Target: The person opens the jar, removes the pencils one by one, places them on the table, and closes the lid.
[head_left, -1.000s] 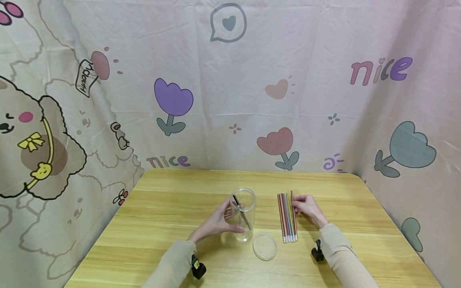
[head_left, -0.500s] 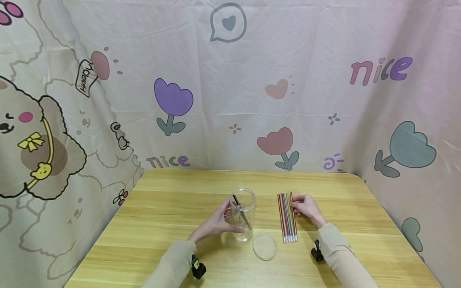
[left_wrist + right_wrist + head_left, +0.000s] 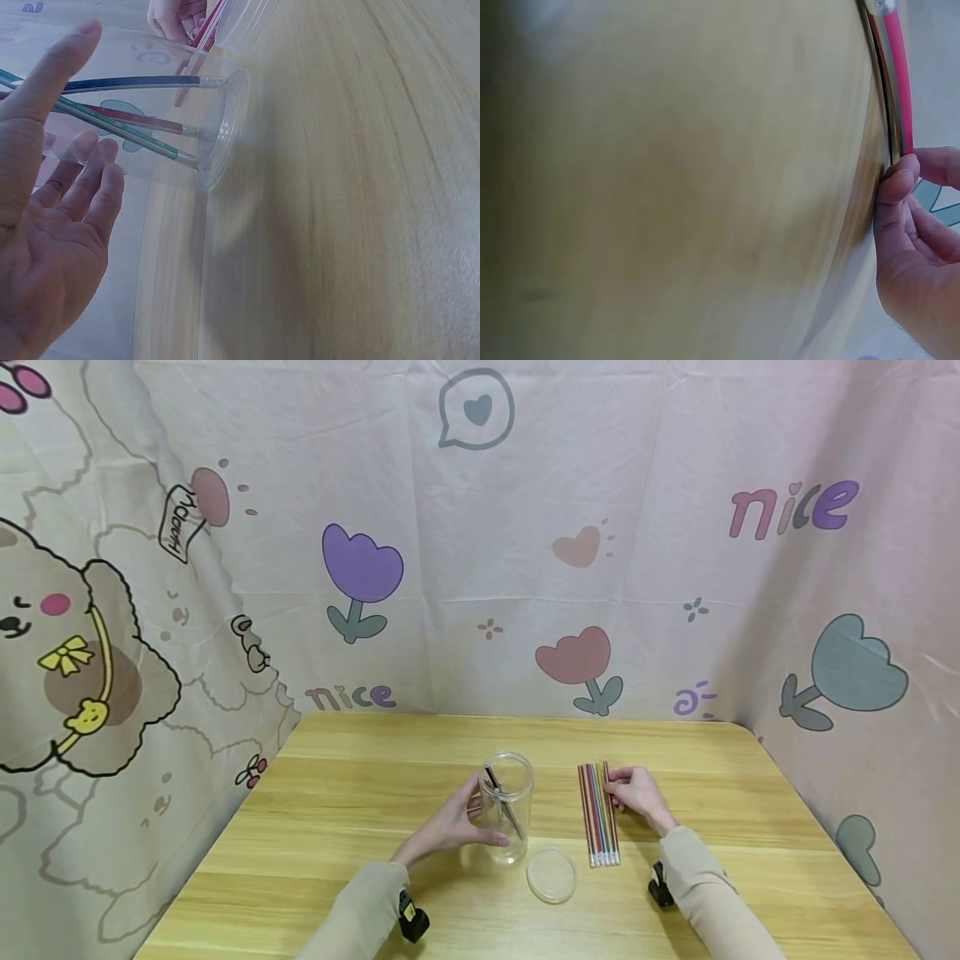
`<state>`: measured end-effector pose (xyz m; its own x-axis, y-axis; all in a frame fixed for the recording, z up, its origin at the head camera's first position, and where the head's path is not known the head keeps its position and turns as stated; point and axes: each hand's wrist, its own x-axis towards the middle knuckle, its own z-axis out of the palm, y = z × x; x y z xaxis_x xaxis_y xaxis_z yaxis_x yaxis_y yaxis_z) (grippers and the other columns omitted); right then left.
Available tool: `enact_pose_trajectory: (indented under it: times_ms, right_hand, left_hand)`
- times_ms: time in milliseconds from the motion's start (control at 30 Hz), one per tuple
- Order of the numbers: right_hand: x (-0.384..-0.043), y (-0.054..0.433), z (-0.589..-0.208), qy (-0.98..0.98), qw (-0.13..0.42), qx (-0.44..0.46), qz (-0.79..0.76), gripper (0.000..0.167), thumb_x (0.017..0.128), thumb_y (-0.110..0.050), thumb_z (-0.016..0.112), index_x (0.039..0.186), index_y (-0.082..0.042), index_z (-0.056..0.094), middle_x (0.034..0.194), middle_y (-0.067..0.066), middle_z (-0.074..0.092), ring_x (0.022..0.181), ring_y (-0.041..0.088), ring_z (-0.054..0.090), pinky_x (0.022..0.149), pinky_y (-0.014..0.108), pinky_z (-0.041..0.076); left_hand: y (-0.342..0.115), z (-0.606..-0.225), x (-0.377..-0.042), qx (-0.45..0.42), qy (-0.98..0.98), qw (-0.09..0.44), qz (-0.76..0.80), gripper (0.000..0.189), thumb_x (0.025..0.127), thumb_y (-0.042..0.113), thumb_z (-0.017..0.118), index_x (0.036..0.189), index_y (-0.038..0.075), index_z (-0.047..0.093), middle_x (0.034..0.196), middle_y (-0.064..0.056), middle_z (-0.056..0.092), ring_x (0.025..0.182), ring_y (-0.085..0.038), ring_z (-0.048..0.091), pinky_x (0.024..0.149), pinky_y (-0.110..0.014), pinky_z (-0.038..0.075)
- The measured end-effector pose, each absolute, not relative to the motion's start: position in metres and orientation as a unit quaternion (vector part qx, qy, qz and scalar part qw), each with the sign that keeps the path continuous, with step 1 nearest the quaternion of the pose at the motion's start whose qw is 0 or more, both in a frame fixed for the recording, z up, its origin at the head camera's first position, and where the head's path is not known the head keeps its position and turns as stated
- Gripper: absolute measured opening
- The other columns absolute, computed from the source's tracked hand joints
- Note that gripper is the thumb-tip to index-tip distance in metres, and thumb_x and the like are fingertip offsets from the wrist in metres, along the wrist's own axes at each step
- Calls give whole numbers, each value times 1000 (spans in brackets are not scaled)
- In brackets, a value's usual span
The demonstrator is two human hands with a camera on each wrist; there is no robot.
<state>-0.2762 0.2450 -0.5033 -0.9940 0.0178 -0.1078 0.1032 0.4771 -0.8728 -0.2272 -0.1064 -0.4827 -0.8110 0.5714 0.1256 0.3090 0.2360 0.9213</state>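
Left hand (image 3: pixel 450 822) grips jar (image 3: pixel 517 806); cloth (image 3: pixel 480 543) reads "nice".

A: Readable text?
B: "nice" twice on the rear curtain (image 3: pixel 480 543): large lettering (image 3: pixel 795 508) upper right, smaller lettering (image 3: pixel 350 697) lower left.
A: Left curtain (image 3: pixel 135 693)?
B: Tilted printed banner (image 3: pixel 180 524), letters unclear.

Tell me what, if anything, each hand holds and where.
The left hand grips the clear jar around its side; the right hand pinches the rightmost pencil near its far end.
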Motion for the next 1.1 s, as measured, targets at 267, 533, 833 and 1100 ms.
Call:
enact_pose_trajectory:
  times_ms: [267,533,833,1100]
  right_hand:
    - [-276,244,-504,864,38,35,-501,33,89,-1,66,116,18,59,79,13,68,58,10,57,48,20,52]
    - [-273,245,-501,863,24,4,-504,29,88,-1,64,110,17,60,79,13,69,57,9,58,48,19,53]
    - [-276,243,-503,873,33,33,-485,28,89,-1,65,112,15,62,85,17,71,59,10,59,50,21,55]
    - [-275,243,-502,865,36,36,-499,27,89,0,65,111,16,61,79,13,69,57,10,57,49,19,53]
  left_hand:
    - [-107,-483,-227,283,776,122,550,91,75,16,89,148,8,35,152,-23,48,142,-39,48,121,-50,40]
    - [-107,-482,-227,285,778,116,548,90,74,14,89,146,7,36,151,-25,48,141,-40,48,120,-49,41]
    - [-106,-482,-226,284,778,114,548,89,74,14,89,145,6,37,150,-25,49,141,-40,48,119,-50,41]
    - [-107,-482,-227,285,777,116,549,89,74,15,89,146,7,37,151,-24,48,141,-39,48,120,-48,41]
